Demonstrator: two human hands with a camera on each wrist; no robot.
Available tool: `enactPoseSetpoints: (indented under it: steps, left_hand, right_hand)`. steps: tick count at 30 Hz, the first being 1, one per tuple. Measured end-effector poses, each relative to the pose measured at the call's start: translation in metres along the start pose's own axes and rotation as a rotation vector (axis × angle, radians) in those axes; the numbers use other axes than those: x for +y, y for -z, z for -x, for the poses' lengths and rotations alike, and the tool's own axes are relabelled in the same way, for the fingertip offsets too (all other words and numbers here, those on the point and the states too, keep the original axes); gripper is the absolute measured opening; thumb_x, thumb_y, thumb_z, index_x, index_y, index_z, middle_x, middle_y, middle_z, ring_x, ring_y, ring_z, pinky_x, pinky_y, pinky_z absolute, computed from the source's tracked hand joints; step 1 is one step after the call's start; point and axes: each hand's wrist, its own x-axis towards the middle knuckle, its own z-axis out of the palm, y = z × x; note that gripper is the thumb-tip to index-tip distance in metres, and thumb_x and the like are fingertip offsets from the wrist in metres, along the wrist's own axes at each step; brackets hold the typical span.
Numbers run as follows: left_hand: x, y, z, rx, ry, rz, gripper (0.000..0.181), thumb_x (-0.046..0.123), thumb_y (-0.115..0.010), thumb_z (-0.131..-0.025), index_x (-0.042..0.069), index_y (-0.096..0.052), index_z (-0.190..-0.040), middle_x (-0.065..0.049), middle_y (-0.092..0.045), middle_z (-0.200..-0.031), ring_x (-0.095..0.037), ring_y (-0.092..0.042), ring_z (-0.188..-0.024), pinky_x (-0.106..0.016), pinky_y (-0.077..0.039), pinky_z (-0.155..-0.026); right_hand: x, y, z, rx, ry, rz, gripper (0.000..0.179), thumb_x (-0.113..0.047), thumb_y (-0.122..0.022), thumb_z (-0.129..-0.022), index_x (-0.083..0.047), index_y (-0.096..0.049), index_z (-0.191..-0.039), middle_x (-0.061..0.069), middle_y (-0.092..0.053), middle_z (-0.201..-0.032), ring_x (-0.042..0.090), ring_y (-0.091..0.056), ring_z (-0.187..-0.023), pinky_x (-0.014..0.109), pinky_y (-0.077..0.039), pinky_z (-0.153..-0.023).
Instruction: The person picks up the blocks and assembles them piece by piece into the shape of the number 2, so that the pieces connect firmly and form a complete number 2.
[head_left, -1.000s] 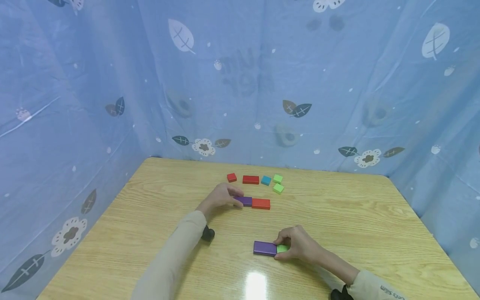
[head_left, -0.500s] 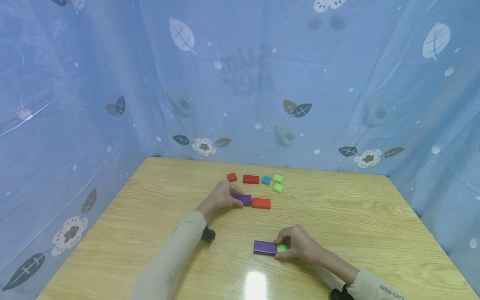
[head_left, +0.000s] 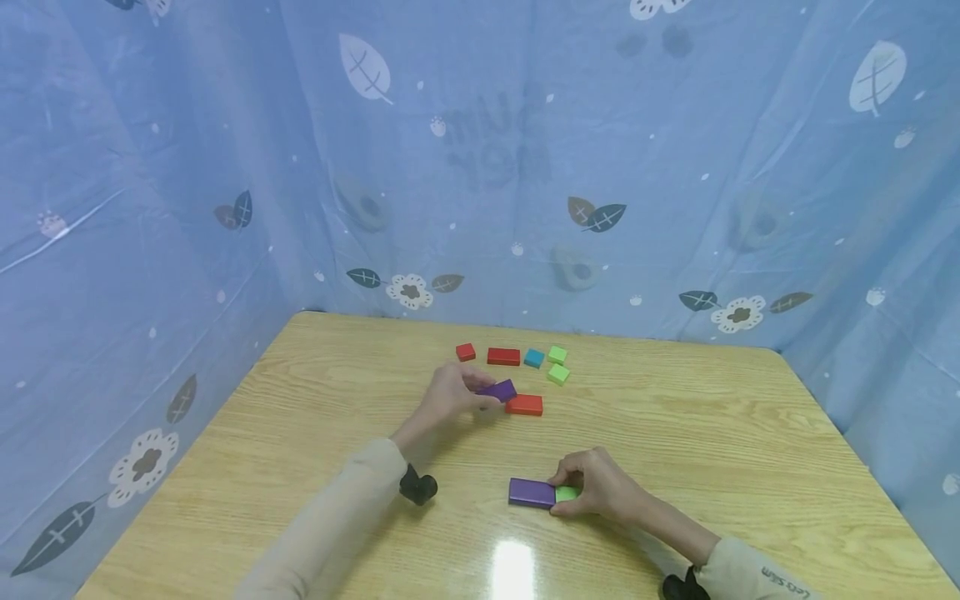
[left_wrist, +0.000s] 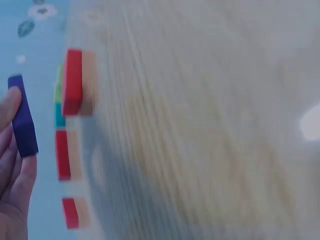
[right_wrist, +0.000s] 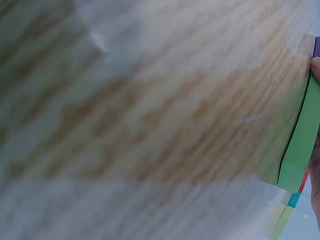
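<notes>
The front red block (head_left: pixel 524 405) lies flat on the worktop (head_left: pixel 720 442). Just to its left, the left hand (head_left: pixel 450 392) pinches the raised purple block (head_left: pixel 502 390) between thumb and fingers. That block is tilted, and its free end overlaps the left end of the front red block as seen from the head; the left wrist view shows a gap between the two.

Toward the person from the front red block, and well apart from it, lies the lower purple block (head_left: pixel 532 493). The gripped green block (head_left: pixel 567 494) meets its right end. The right hand (head_left: pixel 600 486) holds this green piece with thumb and fingers on opposite sides, one fingertip at the join with the purple in the right wrist view.

Behind the front red block runs a loose row: the small red block (head_left: pixel 466 352) far to its left, the back red block (head_left: pixel 504 357) slightly left, the blue block (head_left: pixel 533 358) slightly right, and two green blocks (head_left: pixel 558 375) farther right, one nearer the person than the other. Beyond them all hangs a blue curtain (head_left: pixel 480 192) printed with leaves and flowers.
</notes>
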Motion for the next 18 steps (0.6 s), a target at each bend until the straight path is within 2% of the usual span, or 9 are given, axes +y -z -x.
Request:
enactPoseSetpoints:
  steps: [7,18]
  left_hand:
    - [0.008,-0.007,0.010,0.030,0.035,0.055,0.034,0.021,-0.086,-0.069,0.009,-0.075,-0.099,-0.005,-0.074,-0.096,-0.017,-0.070,-0.090,-0.031,-0.056,-0.081]
    - [0.015,-0.014,0.022,0.054,0.043,0.066,0.033,0.020,-0.088,-0.067,0.008,-0.076,-0.095,-0.004,-0.074,-0.092,-0.016,-0.070,-0.085,-0.028,-0.056,-0.077]
  right_hand:
    - [0.001,0.000,0.000,0.003,0.012,-0.004,0.023,-0.022,-0.085,-0.071,-0.009,-0.073,-0.087,-0.004,-0.072,-0.087,0.007,-0.066,-0.083,0.022,-0.055,-0.072]
    - [0.002,0.000,0.001,-0.006,-0.009,-0.017,0.024,-0.022,-0.085,-0.071,-0.009,-0.073,-0.088,-0.004,-0.072,-0.088,0.008,-0.066,-0.083,0.022,-0.055,-0.074]
